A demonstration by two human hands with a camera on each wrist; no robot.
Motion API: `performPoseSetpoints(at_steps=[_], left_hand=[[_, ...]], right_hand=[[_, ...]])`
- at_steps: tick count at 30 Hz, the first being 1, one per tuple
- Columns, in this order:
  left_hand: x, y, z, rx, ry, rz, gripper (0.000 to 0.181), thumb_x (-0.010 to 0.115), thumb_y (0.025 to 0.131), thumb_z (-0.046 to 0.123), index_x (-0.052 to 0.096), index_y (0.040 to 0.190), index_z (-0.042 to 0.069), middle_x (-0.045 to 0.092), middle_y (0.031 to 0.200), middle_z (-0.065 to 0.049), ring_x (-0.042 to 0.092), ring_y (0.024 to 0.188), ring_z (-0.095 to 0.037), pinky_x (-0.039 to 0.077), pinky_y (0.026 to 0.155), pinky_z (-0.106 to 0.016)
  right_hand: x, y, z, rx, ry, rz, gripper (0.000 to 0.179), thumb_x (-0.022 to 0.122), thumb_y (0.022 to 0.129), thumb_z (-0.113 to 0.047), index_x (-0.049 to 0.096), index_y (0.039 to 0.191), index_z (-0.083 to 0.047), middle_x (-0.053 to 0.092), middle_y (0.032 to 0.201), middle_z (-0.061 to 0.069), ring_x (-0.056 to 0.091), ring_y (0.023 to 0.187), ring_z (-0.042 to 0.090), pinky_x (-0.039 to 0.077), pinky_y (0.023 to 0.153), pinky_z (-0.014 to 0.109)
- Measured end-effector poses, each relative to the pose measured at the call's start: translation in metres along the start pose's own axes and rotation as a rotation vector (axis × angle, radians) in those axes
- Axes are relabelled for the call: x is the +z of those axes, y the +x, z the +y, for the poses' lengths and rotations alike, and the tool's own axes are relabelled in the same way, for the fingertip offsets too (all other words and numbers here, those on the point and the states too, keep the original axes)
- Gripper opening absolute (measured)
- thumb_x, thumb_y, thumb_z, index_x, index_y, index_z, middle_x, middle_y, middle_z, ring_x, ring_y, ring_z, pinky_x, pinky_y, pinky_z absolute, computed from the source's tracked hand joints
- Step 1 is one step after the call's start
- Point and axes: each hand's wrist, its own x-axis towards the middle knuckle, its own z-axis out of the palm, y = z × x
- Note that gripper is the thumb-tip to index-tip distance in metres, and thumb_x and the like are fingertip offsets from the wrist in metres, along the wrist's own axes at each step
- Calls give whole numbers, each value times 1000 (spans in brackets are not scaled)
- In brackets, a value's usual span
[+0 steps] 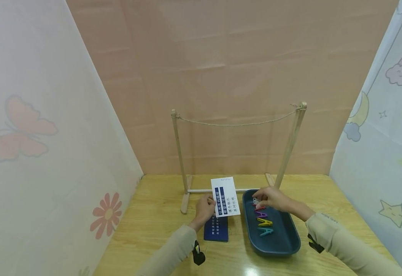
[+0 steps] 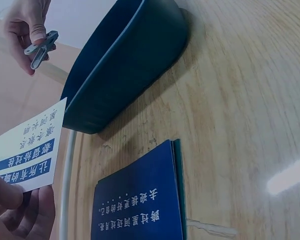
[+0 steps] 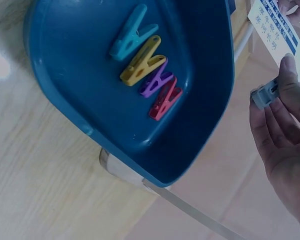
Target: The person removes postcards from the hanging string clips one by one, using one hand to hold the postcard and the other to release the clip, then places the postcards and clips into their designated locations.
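A white card (image 1: 226, 199) with blue bands of printed characters is pinched by its edge in my left hand (image 1: 205, 209). My right hand (image 1: 272, 198) holds a grey clothespin (image 2: 42, 49) between thumb and fingers, above the far end of a dark blue tub (image 1: 280, 251). In that tub lie a teal clothespin (image 3: 132, 34), a yellow clothespin (image 3: 142, 61), a purple clothespin (image 3: 156, 79) and a red clothespin (image 3: 165, 99). Below the left hand, a stack of dark blue cards (image 2: 140, 200) with white characters rests on the table.
Behind the hands stands a wooden frame with a left post (image 1: 179, 153) and a right post (image 1: 290, 147). A string (image 1: 235, 125) sags between their tops, and a white rod (image 1: 201, 190) joins their bases. Printed cloth walls enclose the wooden table (image 1: 152, 214).
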Motion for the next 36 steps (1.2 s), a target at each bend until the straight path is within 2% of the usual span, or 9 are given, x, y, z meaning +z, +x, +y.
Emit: performPoseSetpoints(at_steps=[6, 12, 17, 23, 30, 36], left_hand=[[1, -3, -7, 0, 23, -34, 6, 62, 91, -4, 63, 97, -4, 66, 78, -8, 56, 49, -12, 57, 50, -40], [-3, -4, -16, -21, 14, -78, 6, 63, 90, -4, 62, 95, -7, 64, 76, -7, 55, 48, -11, 58, 52, -45], [-9, -6, -15, -47, 18, -123, 4, 62, 91, -5, 62, 94, -7, 62, 69, -7, 55, 48, -13, 58, 51, -42], [-15, -11, -16, -61, 62, -143, 4, 63, 90, -6, 61, 93, -9, 59, 69, -9, 58, 49, -17, 57, 50, -36], [-15, -12, -32, -85, 94, -145, 5, 64, 90, -5, 61, 94, -8, 58, 66, -8, 57, 47, -15, 56, 46, -31], [-14, -12, -48, -130, 142, -167, 6, 64, 92, -2, 62, 96, -6, 56, 64, -6, 54, 46, -13, 52, 44, -24]], right_hand=[[5, -8, 5, -15, -40, -48, 29, 80, 79, -2, 71, 106, 4, 68, 91, 4, 61, 78, 10, 55, 65, 27], [9, -15, 1, -6, -27, -143, 33, 79, 79, 4, 70, 110, 2, 63, 94, 3, 59, 82, 14, 55, 67, 28], [13, -22, 2, 9, -14, -194, 33, 78, 78, 7, 71, 109, -2, 59, 91, 3, 55, 78, 12, 51, 64, 25], [22, -27, 7, 19, 17, -216, 37, 75, 72, 15, 69, 107, 3, 61, 87, 3, 57, 75, 10, 51, 62, 24], [34, -33, 8, 60, 72, -235, 34, 77, 66, 14, 67, 94, -3, 62, 80, 0, 58, 70, 9, 51, 60, 23], [42, -40, 10, 77, 110, -276, 33, 80, 68, 10, 66, 92, -6, 61, 81, -3, 58, 72, 10, 52, 60, 23]])
